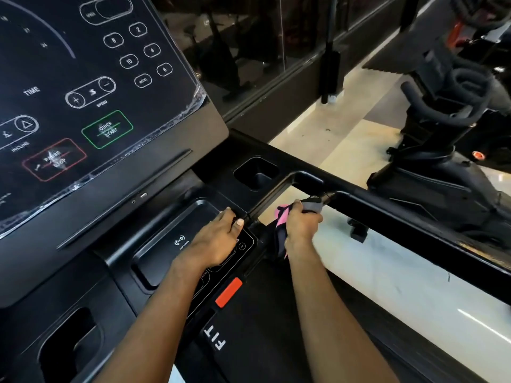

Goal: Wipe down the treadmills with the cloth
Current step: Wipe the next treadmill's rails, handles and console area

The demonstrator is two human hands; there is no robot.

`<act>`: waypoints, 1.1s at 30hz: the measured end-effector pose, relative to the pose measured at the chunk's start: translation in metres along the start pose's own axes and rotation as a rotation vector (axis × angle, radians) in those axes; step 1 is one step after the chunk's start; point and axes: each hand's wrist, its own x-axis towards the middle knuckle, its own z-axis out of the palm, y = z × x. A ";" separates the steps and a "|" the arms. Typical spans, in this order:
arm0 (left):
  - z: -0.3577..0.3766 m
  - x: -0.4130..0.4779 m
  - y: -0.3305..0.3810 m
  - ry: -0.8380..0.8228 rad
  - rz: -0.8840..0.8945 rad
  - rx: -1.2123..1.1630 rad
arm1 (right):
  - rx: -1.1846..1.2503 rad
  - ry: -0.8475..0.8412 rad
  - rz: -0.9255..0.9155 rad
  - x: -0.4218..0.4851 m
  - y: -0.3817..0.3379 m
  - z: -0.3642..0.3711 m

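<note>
I have the right hand (301, 225) closed tight, fingers curled right round the bunched cloth (282, 217), so the fist is fully shut with nothing slack in it. A pink and dark fold spills out on the near side of the fist and a grey end pokes out beyond the knuckles. The cloth looks pressed onto the short handle bar (272, 194) that runs away from the fist toward the cup holder (255, 172), though I cannot tell how much of the bar sits inside the grip. Just beside the grip, on the side of my other arm, the left hand (218, 239) lies flat with fingers stretched out, resting on the small button panel (246, 246) and holding nothing. Past that hand is the shallow tray (166, 250), and nearer me than the grip is the red stop key (229, 292). Farther off above the tray rises the screen (83, 92); on the other side of the grip the long side rail (414, 217) runs past, with an exercise bike (442, 134) beyond it. I judge I am on the handle-wiping step, with most of this treadmill left to do. Next calls for sliding the fist along the bar while keeping pressure, the flat hand bracing me clear of the buttons.
</note>
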 end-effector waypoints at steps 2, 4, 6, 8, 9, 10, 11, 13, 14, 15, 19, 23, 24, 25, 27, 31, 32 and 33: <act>0.001 0.002 -0.002 -0.002 -0.008 0.031 | 0.064 0.018 0.047 0.008 -0.010 0.004; 0.002 0.003 -0.005 -0.010 -0.011 0.039 | 0.125 0.053 0.064 0.026 -0.031 0.004; 0.003 0.003 -0.006 -0.011 -0.001 0.022 | 0.152 0.069 0.044 0.044 -0.045 0.000; 0.002 0.001 -0.005 0.008 0.010 0.015 | 0.205 0.063 0.035 0.055 -0.047 -0.002; 0.002 0.001 -0.003 0.013 0.006 0.014 | 0.234 0.058 0.030 0.056 -0.045 -0.004; 0.003 0.000 -0.002 0.013 -0.007 0.010 | 0.262 0.042 0.027 0.054 -0.042 -0.006; 0.003 -0.001 -0.001 0.014 -0.019 0.008 | 0.292 0.016 0.024 0.050 -0.037 -0.008; 0.004 0.002 -0.004 0.028 -0.026 0.013 | 0.341 -0.052 0.032 0.037 -0.027 -0.010; 0.005 0.005 -0.005 0.039 -0.023 0.016 | 0.359 -0.074 0.043 0.029 -0.022 -0.010; 0.005 0.006 -0.006 0.050 -0.021 0.016 | 0.366 -0.092 0.057 0.021 -0.016 -0.009; 0.008 0.007 -0.008 0.072 0.005 0.000 | 0.293 -0.138 0.108 0.007 0.003 -0.002; 0.008 0.009 -0.010 0.068 0.015 0.002 | 0.135 -0.032 0.053 0.018 -0.019 -0.001; 0.008 0.010 -0.012 0.062 0.017 -0.002 | 0.090 0.006 0.040 0.021 -0.029 -0.003; 0.008 0.010 -0.013 0.061 0.021 -0.005 | 0.053 0.040 0.022 0.024 -0.041 -0.005; 0.009 0.010 -0.014 0.062 0.025 -0.002 | 0.000 0.080 0.030 0.030 -0.061 -0.009; 0.010 0.012 -0.014 0.074 0.007 0.020 | -0.014 0.039 0.028 0.026 -0.065 -0.014; 0.010 0.013 -0.013 0.081 0.006 0.025 | 0.001 0.031 0.032 0.028 -0.057 -0.015; 0.010 0.014 -0.012 0.089 0.006 0.023 | 0.040 0.011 0.022 0.029 -0.049 -0.016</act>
